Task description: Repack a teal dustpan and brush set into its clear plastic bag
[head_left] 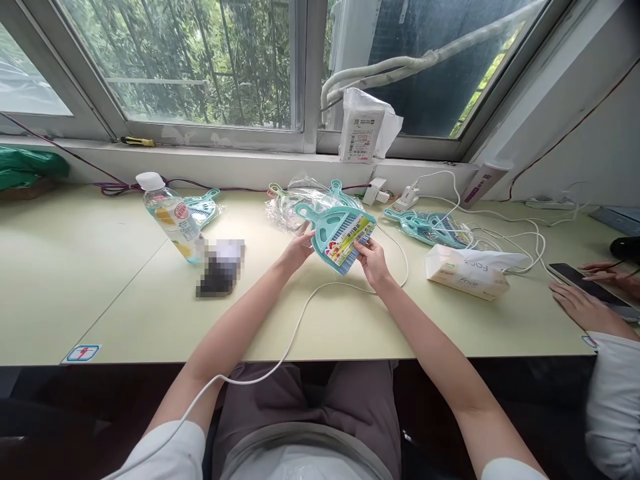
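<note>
Both of my hands hold a teal dustpan and brush set [325, 223] above the table, its handle pointing up and left. A yellow and red label [350, 239] lies across its bristles. My left hand [299, 247] grips the set's left edge near the handle, its fingertips partly hidden behind it. On the lower right, my right hand [371, 261] pinches the edge by the label. Behind the set lie clear plastic wrapping [285, 212] and another teal handle [343, 191]. More teal sets lie at the right [425, 228] and at the left behind the bottle [205, 207].
A bottle with a white cap [175, 220] and a blurred dark object [220, 270] stand left. A tissue pack [467, 272] and white cables [537, 247] lie right. One cable crosses my left arm. Another person's hand [583, 307] rests at the far right.
</note>
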The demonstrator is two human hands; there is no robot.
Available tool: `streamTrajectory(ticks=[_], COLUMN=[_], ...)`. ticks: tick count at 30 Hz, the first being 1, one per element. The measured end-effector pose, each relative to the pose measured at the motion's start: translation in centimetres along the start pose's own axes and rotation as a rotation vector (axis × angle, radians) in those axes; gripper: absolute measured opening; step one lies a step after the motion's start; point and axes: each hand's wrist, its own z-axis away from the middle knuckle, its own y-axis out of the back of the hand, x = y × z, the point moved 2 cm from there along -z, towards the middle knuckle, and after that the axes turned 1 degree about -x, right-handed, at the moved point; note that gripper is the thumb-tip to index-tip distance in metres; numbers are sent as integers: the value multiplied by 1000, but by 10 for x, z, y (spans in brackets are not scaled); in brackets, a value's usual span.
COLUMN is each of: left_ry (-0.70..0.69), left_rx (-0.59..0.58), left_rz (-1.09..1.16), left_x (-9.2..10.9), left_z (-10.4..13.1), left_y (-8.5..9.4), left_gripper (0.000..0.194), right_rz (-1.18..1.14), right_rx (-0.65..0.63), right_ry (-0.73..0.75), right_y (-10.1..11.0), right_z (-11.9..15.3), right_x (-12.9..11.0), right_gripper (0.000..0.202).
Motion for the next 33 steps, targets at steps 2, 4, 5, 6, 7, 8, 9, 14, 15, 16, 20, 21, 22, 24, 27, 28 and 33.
streamTrajectory(ticks=[2, 4, 5, 6, 7, 8, 9, 14, 15, 16, 20, 21, 22, 24, 27, 28, 33], left_ry=[3, 31, 51, 73, 97, 121, 144, 196, 201, 208, 222, 225, 234, 265, 272, 255, 247], left_rx=[-23, -69, -97, -123, -146, -162, -172, -156, -154, -156, -203, -222, -242, -279, -281, -271, -354], left_rz=[20, 33, 33, 27, 18, 4, -12, -102, -116, -128, -143, -144, -147, -154, -160, -161, -224], left_x=[0, -1, -1, -3, -4, -6, -8, -16, -16, -17, -25, -27, -31, -37, -42, -42, -36], left_z=[0, 1, 2, 2, 3, 3, 3, 2, 2, 3, 5, 5, 6, 7, 7, 8, 12], left_y=[-1, -2, -3, -4, -5, -5, -5, -1, 0, 0, -4, -6, -7, -11, -14, -15, -14], left_gripper=[59, 61, 60, 56, 50, 42, 35, 28, 29, 31, 33, 34, 35, 36, 37, 38, 46], right_rz=[-27, -51, -59, -64, -66, -64, -59, 20, 35, 44, 26, 15, 4, -2, 15, 20, 24], right_rx=[43, 76, 83, 86, 84, 78, 67, -44, -52, -51, 5, 27, 48, 71, 49, 35, -41], right_ry=[2, 6, 8, 9, 10, 12, 14, 16, 17, 20, 28, 29, 32, 38, 49, 49, 16], right_y=[1, 4, 5, 6, 7, 7, 7, 0, -2, -3, -5, -4, -4, -2, 1, 1, 0], right_z=[-1, -2, -3, -4, -5, -5, -5, -1, 1, 2, 4, 4, 4, 3, 1, 0, -1], right_x=[0, 1, 1, 1, 1, 0, 0, -3, -3, -2, -2, -2, -2, -3, -4, -4, -7], right_gripper=[33, 33, 32, 32, 32, 32, 33, 36, 36, 36, 37, 37, 37, 37, 37, 36, 38])
